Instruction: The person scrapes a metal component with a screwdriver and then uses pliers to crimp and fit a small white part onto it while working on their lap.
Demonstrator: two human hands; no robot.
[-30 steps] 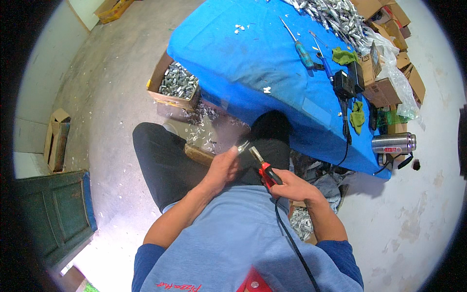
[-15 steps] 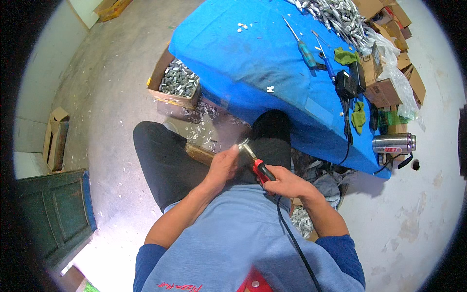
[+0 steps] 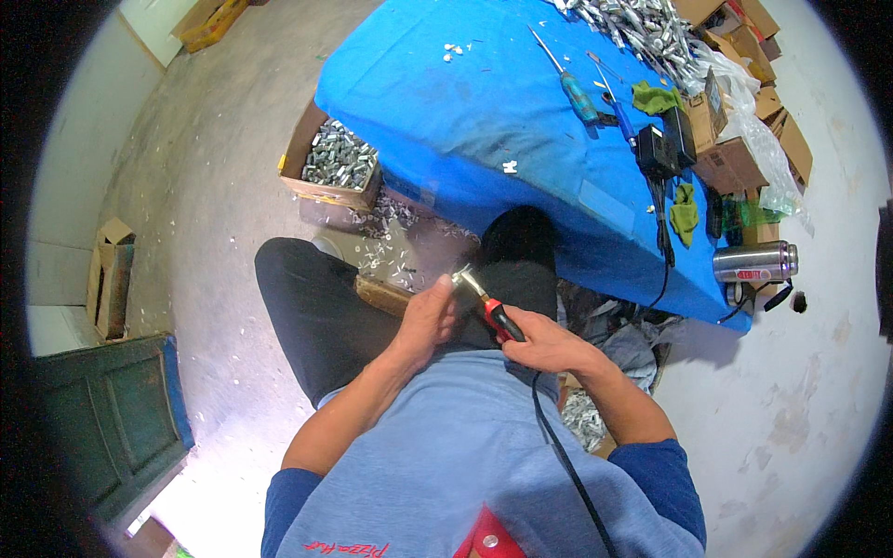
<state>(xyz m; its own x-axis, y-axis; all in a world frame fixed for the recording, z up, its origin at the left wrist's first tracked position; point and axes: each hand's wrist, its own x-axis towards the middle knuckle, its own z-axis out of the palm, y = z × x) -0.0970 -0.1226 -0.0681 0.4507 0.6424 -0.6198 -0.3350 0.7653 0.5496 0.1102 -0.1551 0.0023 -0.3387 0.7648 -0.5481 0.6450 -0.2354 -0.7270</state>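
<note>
Your left hand (image 3: 426,318) is pinching a small shiny metal piece (image 3: 459,276). Your right hand (image 3: 538,340), angled inward, is clasping red-and-black-handled pliers (image 3: 497,312).

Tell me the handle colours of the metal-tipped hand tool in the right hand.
Red and black; the tool handle shows best in the head view.

Grey floor (image 3: 209,186), bright white low at left — pale wall (image 3: 84,167), dark panelled door (image 3: 102,409), blue-covered table (image 3: 419,102).
</note>
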